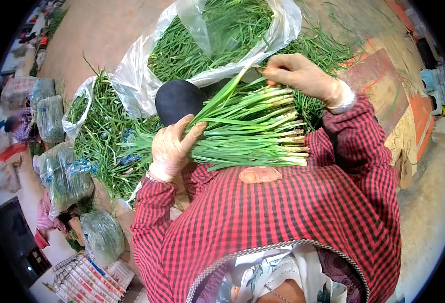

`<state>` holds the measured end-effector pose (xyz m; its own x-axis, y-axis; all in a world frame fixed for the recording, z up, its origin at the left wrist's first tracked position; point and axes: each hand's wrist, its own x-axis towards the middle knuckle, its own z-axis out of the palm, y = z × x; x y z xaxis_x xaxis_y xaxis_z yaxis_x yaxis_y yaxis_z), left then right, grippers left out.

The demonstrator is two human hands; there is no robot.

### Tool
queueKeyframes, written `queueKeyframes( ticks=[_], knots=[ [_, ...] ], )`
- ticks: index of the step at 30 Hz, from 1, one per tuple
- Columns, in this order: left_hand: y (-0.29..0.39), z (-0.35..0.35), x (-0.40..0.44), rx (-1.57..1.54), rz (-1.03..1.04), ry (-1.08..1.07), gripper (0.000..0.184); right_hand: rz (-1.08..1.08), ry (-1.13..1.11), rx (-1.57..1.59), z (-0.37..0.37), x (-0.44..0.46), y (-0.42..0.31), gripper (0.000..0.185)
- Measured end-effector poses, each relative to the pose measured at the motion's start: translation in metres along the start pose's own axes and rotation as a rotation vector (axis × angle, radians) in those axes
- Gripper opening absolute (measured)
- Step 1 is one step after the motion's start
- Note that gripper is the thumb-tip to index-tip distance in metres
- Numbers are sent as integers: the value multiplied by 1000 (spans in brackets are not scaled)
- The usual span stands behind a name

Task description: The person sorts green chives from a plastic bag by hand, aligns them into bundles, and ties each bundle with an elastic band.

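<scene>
Floor (101, 40), brownish and worn, spreads beyond the person, whose red-and-black checked smock (278, 217) fills the lower middle. Ahead sits a big clear plastic bag (131, 70), its mouth gaping around a mass of long greens (172, 50). To the left, more loose greens (99, 146) lie heaped, with plastic-wrapped bundles (63, 174) beyond them. A brown board (376, 83) lies off to the right.

Over the person's lap, between the two hands, is a bunch of green stalks (253, 131), pale root ends pointing right (fairly even along that edge). The left hand (174, 146), in a thin pale glove, grips its leafy side, thumb and forefinger parted over the leaves. The right hand (293, 73), gloved too, has its fingertips drawn narrow, orange at the ends, just beside one raised stalk's white tip; I cannot tell whether they pinch it. Smallest is a pinkish patch (260, 174) on the smock, just below the bunch.
</scene>
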<state>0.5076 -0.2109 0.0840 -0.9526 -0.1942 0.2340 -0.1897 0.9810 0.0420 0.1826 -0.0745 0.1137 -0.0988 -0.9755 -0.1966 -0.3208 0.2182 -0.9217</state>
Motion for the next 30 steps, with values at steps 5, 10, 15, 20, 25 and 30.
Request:
queueKeyframes(
  ticks=[5, 10, 15, 20, 25, 30],
  knots=[
    [-1, 4, -2, -42, -9, 17, 59, 58, 94, 139, -39, -52, 16, 30],
    [2, 7, 0, -112, -137, 35, 74, 345, 354, -682, -68, -82, 86, 48],
    [9, 9, 3, -50, -187, 29, 77, 166, 86, 149, -12, -68, 21, 48],
    [12, 9, 0, 64, -142, 10, 71, 82, 362, -422, -1, -58, 57, 22],
    [16, 7, 2, 104, -150, -6, 74, -65, 425, -302, 4, -66, 14, 12],
    [19, 7, 12, 91, -169, 20, 73, -128, 194, -879, 41, -42, 11, 34]
  ],
)
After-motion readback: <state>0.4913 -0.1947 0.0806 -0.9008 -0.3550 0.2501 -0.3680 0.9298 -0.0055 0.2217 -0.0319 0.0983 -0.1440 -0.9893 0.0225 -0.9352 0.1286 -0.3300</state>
